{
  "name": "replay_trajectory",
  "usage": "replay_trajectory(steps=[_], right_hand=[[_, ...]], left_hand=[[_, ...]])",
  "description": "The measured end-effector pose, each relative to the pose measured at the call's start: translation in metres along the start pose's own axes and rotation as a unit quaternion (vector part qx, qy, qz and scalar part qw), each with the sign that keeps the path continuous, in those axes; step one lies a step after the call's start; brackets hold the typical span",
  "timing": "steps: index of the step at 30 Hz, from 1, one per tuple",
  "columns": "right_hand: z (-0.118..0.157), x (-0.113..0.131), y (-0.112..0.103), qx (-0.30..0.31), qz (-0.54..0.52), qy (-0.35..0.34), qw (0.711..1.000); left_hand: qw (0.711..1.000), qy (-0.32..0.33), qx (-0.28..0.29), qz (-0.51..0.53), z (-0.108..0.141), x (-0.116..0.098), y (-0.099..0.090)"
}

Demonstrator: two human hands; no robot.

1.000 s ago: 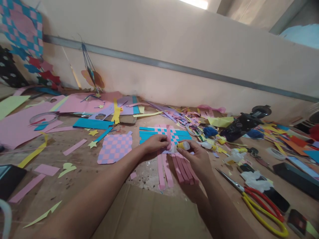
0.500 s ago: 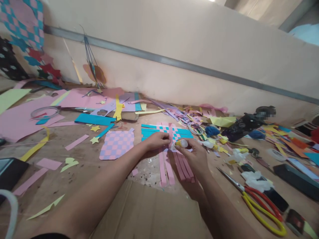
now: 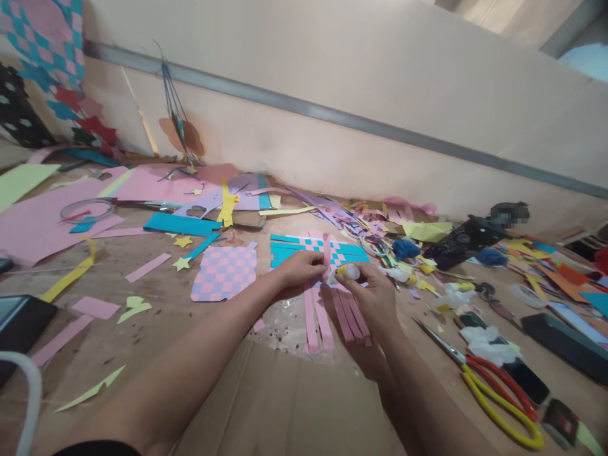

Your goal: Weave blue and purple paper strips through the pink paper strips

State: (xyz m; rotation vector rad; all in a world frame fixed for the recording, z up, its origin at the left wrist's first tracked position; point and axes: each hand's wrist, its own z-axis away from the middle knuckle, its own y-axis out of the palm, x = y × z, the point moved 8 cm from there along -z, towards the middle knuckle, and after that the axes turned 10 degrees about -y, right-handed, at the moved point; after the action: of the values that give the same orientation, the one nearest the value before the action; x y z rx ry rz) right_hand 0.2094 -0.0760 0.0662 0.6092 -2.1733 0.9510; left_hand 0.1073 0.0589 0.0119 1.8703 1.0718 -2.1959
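The right hand (image 3: 377, 291) grips a small white plastic bottle with a yellow label (image 3: 349, 272), close over a flat blue-and-pink woven paper sheet (image 3: 285, 246) on the brown work surface. The left hand (image 3: 303, 269) lies over that sheet, fingers bunched narrowly at a pink paper strip (image 3: 326, 248) — whether pinching it, I cannot tell. A purple-and-pink checkered paper piece (image 3: 223, 273) and 2 yellow paper stars (image 3: 181, 263) lie leftward.

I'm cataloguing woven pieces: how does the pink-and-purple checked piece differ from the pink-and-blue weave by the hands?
The checked piece is pink and purple, the weave mainly pink and blue. The checked piece has one small tab on its outline; the weave has long strip ends sticking out. The weave lies at the left hand and right hand; the checked piece lies apart from both. Both show checkerboards.
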Motion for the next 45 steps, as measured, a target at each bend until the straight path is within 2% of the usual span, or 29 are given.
replay_trajectory(steps=[6,10,13,18,24,28,31,38,45], right_hand=[[0.0,0.002,0.0,0.001,0.004,-0.002,1.0],[-0.001,-0.006,0.004,0.021,-0.013,0.016,1.0],[0.001,-0.014,0.013,0.056,-0.076,0.052,0.994],[0.006,-0.02,0.03,0.098,-0.191,0.12,0.969],[0.002,-0.029,0.015,0.063,-0.236,0.142,0.959],[-0.004,-0.03,0.006,0.072,-0.215,0.124,0.966],[-0.009,-0.028,0.008,0.084,-0.171,0.098,0.977],[-0.012,-0.018,0.009,0.046,-0.056,0.028,0.997],[-0.009,-0.015,0.011,0.037,0.003,0.016,0.999]], left_hand=[[1.0,0.001,-0.004,0.011,0.003,-0.001,0.0],[1.0,0.0,-0.006,0.005,0.003,-0.001,-0.001],[1.0,-0.001,-0.009,-0.004,0.002,-0.002,-0.001],[1.0,0.006,-0.007,-0.015,0.002,-0.003,-0.001],[1.0,-0.01,-0.006,-0.012,0.002,-0.001,0.0],[1.0,-0.016,-0.006,0.01,0.003,0.001,0.0],[1.0,-0.01,-0.009,0.004,0.003,0.001,0.0],[1.0,0.003,-0.006,0.01,0.0,0.004,0.002],[1.0,-0.002,-0.014,0.023,-0.003,0.006,0.003]])
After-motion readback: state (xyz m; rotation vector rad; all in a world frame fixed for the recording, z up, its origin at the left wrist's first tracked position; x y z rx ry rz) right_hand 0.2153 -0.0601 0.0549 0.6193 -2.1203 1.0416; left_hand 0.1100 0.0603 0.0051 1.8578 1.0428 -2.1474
